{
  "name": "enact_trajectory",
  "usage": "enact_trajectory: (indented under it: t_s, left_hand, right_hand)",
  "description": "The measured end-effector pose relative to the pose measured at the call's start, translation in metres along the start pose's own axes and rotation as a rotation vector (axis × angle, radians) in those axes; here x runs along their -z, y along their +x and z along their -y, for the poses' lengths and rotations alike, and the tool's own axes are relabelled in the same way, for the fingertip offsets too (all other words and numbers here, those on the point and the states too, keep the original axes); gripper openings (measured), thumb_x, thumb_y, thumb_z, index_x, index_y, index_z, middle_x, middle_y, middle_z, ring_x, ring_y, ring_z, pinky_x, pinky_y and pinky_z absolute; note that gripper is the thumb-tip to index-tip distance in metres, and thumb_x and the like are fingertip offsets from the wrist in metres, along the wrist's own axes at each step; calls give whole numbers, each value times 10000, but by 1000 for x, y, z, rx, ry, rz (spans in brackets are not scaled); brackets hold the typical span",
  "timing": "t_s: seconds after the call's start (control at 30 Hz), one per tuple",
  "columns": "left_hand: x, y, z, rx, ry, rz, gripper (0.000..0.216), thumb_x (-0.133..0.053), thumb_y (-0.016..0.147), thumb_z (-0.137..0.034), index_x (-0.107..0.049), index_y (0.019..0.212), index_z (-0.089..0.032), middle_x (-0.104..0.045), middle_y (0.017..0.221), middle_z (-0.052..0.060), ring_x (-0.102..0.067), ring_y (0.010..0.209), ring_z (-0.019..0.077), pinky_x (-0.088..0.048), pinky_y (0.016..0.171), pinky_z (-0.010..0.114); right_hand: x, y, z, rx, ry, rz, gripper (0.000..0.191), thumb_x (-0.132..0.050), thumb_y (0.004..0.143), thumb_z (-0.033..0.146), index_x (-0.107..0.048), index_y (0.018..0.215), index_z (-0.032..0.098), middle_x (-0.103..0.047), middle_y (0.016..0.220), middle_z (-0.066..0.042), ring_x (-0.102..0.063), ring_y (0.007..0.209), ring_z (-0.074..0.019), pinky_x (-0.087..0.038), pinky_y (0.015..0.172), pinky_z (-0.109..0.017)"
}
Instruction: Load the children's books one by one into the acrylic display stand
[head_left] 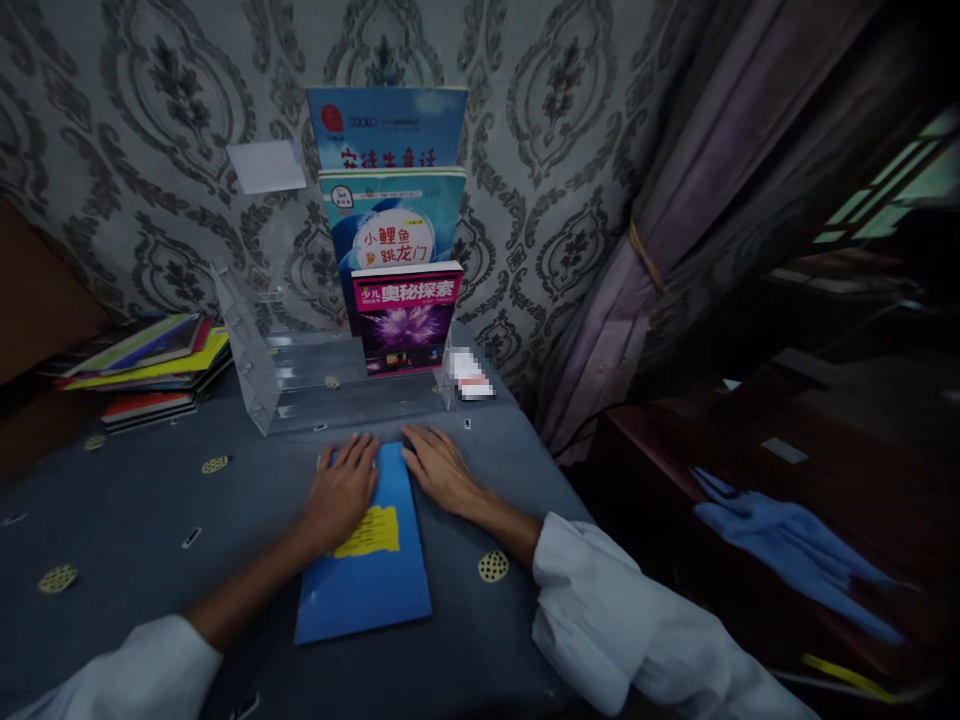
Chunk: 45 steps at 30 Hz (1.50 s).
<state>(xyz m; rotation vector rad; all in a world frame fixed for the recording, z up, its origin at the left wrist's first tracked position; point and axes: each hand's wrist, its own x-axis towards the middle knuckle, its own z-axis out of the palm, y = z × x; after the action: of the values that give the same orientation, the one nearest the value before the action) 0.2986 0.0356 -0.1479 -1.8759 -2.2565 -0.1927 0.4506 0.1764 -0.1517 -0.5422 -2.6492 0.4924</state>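
A blue book (367, 600) with a yellow text patch lies flat on the dark cloth-covered table. Resting on its upper left part is my left hand (345, 495), fingers stretched out. My right hand (441, 470) lies at the book's upper right edge, its fingers extended. Just beyond them stands a clear tiered book stand (259, 375). On its right side, three books rise in steps: a small pink and purple one (409, 325) in front, a teal one (442, 215) behind it, and a blue one (386, 110) at the back.
At the left is a stack of thin books (161, 365). A white label (266, 167) shows at the stand's top left, and a blurred white item (471, 375) lies by its right foot. A tied curtain (630, 290) hangs right. Blue cloth (787, 545) lies on a dark red surface.
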Motion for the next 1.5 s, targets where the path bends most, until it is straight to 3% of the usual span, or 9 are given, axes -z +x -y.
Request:
enact_trajectory:
  t_s: [0.23, 0.47, 0.63, 0.87, 1.0, 1.17, 1.27, 1.5]
  left_hand:
    - [-4, 32, -32, 12, -7, -12, 457, -346, 1027, -238, -535, 1432, -142, -539, 1496, 138, -474, 1415, 310, -384, 1142, 570]
    - [-10, 24, -23, -52, -106, -109, 441, -367, 1028, -268, -554, 1405, -136, -547, 1488, 151, -470, 1421, 285, -374, 1164, 537]
    - [-16, 9, -12, -126, -151, -91, 473, -325, 1045, -310, -505, 1457, -162, -517, 1518, 135, -432, 1451, 250, -344, 1191, 520]
    - [-14, -7, -5, -67, -122, -99, 519, -338, 1045, -376, -482, 1475, -124, -454, 1559, 165, -387, 1477, 270, -332, 1203, 514]
    - [-9, -7, -11, -39, -98, -97, 503, -353, 1037, -359, -515, 1441, -107, -479, 1535, 186, -413, 1461, 291, -348, 1195, 528]
    - [-5, -6, -12, -28, -141, -83, 489, -371, 1032, -350, -502, 1446, -124, -483, 1537, 176, -413, 1462, 284, -328, 1209, 521]
    - [-3, -7, -12, -22, -154, -64, 477, -371, 1036, -354, -508, 1432, -126, -487, 1534, 176, -415, 1460, 281, -325, 1210, 517]
    - [2, -5, -13, -15, -142, -53, 478, -387, 1038, -373, -536, 1406, -108, -499, 1525, 174, -440, 1444, 281, -341, 1203, 493]
  right_hand:
    - [5, 3, -5, -76, 63, -45, 401, -439, 1022, 271, -564, 1373, 125, -660, 1329, -166, -602, 1248, -266, -457, 1077, -442]
    - [4, 0, -5, -20, 22, -68, 365, -498, 990, 227, -631, 1325, 166, -657, 1316, -152, -579, 1259, -262, -461, 1077, -456]
    - [3, 0, -6, -11, 16, -56, 371, -482, 1002, 242, -642, 1323, 150, -647, 1345, -155, -578, 1264, -269, -463, 1091, -467]
    - [11, 0, -2, -16, -7, -36, 368, -470, 1010, 239, -648, 1318, 143, -627, 1381, -172, -544, 1323, -284, -455, 1104, -501]
    - [16, -1, 8, 79, -73, -32, 331, -484, 1004, 208, -687, 1256, 138, -643, 1363, -177, -518, 1363, -289, -376, 1168, -521]
    - [10, -4, 19, 217, 11, 44, 413, -472, 1009, 222, -578, 1406, 182, -642, 1385, -151, -517, 1377, -255, -356, 1188, -529]
    - [6, -5, 20, 207, 36, 86, 470, -447, 1005, 215, -509, 1468, 166, -589, 1450, -163, -486, 1410, -256, -348, 1197, -535]
    - [5, -5, 19, 193, 6, 111, 471, -432, 998, 195, -505, 1454, 105, -559, 1477, -180, -453, 1438, -262, -332, 1215, -522]
